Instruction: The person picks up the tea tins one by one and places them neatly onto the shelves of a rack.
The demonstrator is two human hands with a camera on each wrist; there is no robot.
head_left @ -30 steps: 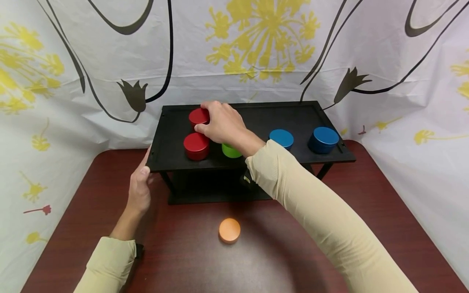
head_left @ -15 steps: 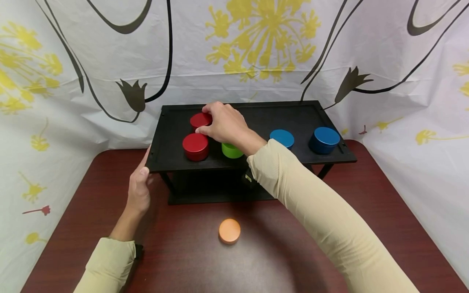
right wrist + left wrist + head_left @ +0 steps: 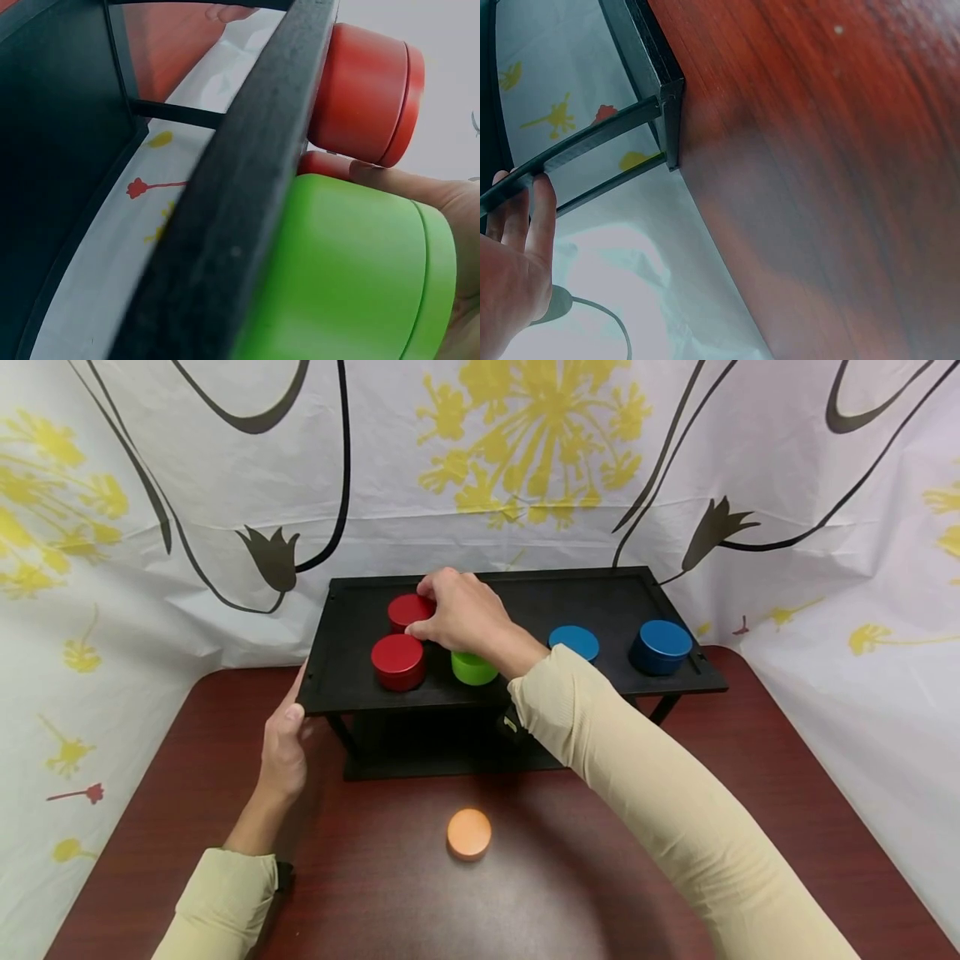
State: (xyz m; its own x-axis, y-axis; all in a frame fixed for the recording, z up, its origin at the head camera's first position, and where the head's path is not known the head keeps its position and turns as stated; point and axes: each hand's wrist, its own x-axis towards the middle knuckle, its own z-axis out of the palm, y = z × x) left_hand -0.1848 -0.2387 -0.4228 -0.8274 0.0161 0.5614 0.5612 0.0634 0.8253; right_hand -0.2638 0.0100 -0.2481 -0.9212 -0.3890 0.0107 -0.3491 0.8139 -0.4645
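My right hand (image 3: pixel 468 614) reaches over the black two-tier shelf (image 3: pixel 517 689) and holds a red round tin (image 3: pixel 408 608) at the back left of its top. Thumb and fingers lie along that tin's right side. Directly in front stands a second red tin (image 3: pixel 398 662). A lime-green tin (image 3: pixel 474 670), partly covered by my right hand and wrist in the head view, looms large in the right wrist view. My left hand (image 3: pixel 285 743) grips the shelf's left end, thumb at the front corner. Its fingers (image 3: pixel 541 217) reach the black frame in the left wrist view.
Two blue tins, a lighter one (image 3: pixel 574 643) and a darker one (image 3: pixel 662 647), stand on the shelf's right half. An orange tin (image 3: pixel 469 834) sits on the dark red wooden table (image 3: pixel 375 893) in front. A flower-printed white sheet (image 3: pixel 480 468) hangs behind.
The rear red tin has shifted slightly forward and to the right along the shelf top with my right hand. My left hand keeps its place on the shelf's end.
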